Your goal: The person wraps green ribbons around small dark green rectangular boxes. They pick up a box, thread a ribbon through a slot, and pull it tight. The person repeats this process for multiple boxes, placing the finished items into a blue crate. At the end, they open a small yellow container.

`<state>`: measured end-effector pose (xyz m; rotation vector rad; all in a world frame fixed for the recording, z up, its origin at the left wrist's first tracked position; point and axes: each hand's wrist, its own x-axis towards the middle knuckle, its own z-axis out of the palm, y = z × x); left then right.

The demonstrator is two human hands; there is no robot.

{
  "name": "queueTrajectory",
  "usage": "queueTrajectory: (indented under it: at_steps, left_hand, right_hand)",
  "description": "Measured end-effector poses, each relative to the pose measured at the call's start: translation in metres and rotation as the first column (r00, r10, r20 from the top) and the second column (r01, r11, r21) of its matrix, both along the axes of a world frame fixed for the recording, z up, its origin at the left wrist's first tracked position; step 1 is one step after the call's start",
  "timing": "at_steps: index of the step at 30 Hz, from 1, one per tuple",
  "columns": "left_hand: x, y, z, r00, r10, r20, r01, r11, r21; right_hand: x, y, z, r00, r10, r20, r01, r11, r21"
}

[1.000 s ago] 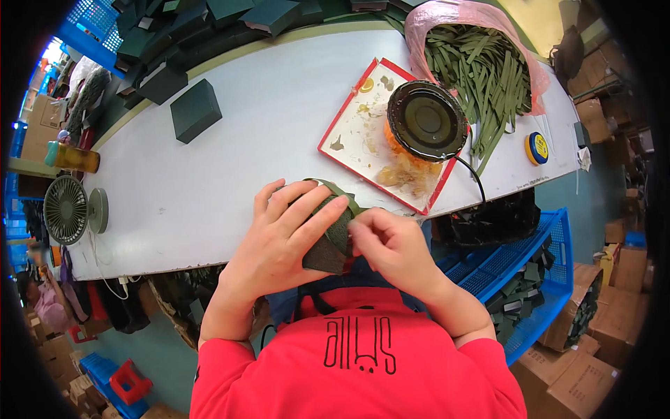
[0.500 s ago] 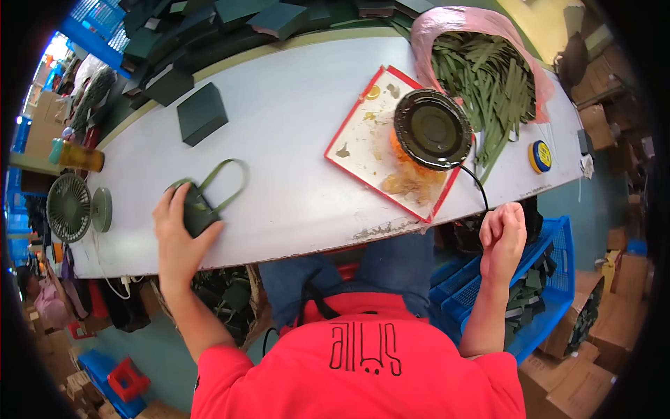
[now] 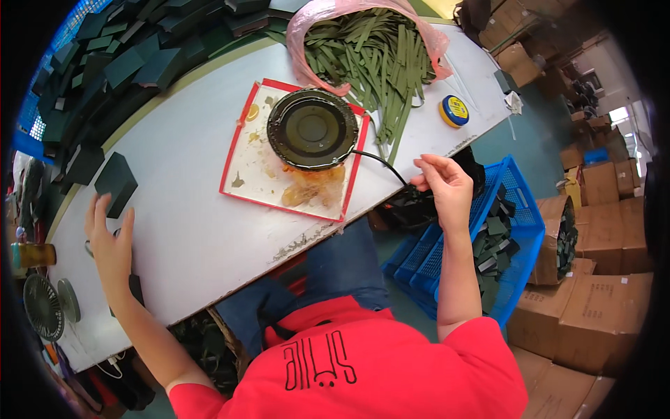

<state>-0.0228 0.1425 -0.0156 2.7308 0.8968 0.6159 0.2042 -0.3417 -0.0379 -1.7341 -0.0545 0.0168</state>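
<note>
My left hand (image 3: 112, 241) is held over the left part of the table with its fingers spread, its fingertips near a dark green box (image 3: 116, 183). Partly hidden behind that wrist is a dark green piece (image 3: 135, 288). My right hand (image 3: 448, 190) hovers off the table's front edge, thumb and fingers drawn into a pinch; anything between them is too small to make out. Left of it, a round black pot (image 3: 313, 130) with glossy dark contents rests on a red-rimmed white board (image 3: 241, 167) stained brown. A black cord (image 3: 380, 160) runs from the pot toward the right hand.
Behind the pot, a pink bag (image 3: 299, 42) spills green strips (image 3: 377, 63). A blue and yellow round tin (image 3: 453, 112) sits to the right. Dark boxes (image 3: 132, 66) pile up at the back left. A fan (image 3: 43, 307) stands left; a blue crate (image 3: 527, 234) is below right.
My left hand has let go of the dark green piece with its strap and reached toward the box. The right hand has changed from a loose fist to a pinch. The view has swung right.
</note>
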Motion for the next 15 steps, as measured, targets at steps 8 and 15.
queueTrajectory:
  at_steps: [8, 15]
  left_hand:
    - [0.023, 0.021, -0.038, 0.986, -0.099, -0.133, 0.094, 0.995, -0.04]
    - [0.018, -0.052, -0.011, 0.979, -0.19, -0.073, 0.193, 0.981, 0.033]
  right_hand:
    - [-0.001, -0.011, -0.006, 0.781, 0.608, 0.139, -0.539, 0.546, 0.641]
    - [-0.003, -0.009, -0.007, 0.733, 0.671, 0.109, -0.597, 0.559, 0.576]
